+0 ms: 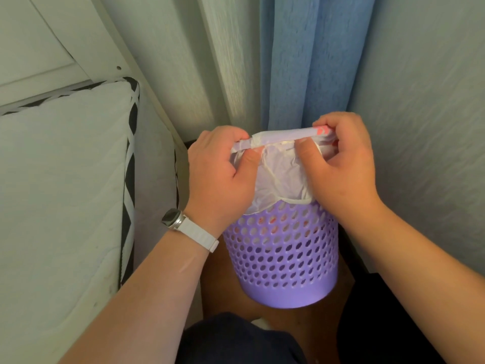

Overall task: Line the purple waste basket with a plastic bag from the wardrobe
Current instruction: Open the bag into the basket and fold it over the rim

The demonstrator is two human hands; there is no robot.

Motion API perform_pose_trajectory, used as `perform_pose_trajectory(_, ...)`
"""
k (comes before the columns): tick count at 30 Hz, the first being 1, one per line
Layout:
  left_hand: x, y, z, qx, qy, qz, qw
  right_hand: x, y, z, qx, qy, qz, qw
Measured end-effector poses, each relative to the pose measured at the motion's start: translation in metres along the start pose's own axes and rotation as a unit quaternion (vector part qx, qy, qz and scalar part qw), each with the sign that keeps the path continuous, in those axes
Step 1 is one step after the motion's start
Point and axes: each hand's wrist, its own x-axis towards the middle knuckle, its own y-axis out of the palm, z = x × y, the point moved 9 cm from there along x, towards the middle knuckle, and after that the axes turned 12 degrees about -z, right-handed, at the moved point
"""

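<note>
A purple waste basket [282, 261] with round holes stands on the floor between my knees. A thin white plastic bag [280, 177] with a drawstring band and a pink mark at its top edge sits in the basket's mouth and drapes over the near rim. My left hand [220, 174] pinches the bag's top edge on the left side. My right hand [346, 164] grips the same edge on the right, thumb pressed into the plastic. The basket's rim is mostly hidden under the bag and my hands.
A white mattress [65, 193] with black-and-white patterned edging lies close on the left. A blue curtain [309, 61] hangs straight behind the basket, with pale wall panels [420, 101] to the right. A white watch [183, 224] is on my left wrist.
</note>
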Motion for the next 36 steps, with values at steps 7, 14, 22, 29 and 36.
perform_pose_trajectory(7, 0.001, 0.005, -0.015, 0.032, 0.043, 0.047, 0.997, -0.004, 0.002, -0.001, -0.036, -0.013, 0.002, 0.999)
perform_pose_trajectory(14, -0.004, 0.013, -0.029, 0.128, 0.083, 0.063, 0.986, -0.013, 0.013, 0.013, -0.071, -0.046, 0.022, 0.996)
perform_pose_trajectory(22, -0.003, 0.009, -0.007, 0.117, 0.029, 0.05, 0.991, -0.011, 0.02, 0.014, -0.05, -0.067, 0.093, 0.992)
perform_pose_trajectory(29, 0.0, 0.003, -0.001, 0.054, 0.012, 0.005, 0.998, 0.0, 0.009, 0.01, -0.029, -0.067, 0.046, 0.996)
perform_pose_trajectory(36, -0.001, 0.001, -0.003, 0.024, 0.005, -0.014, 1.0, -0.001, 0.003, -0.002, -0.02, 0.033, 0.002, 0.999)
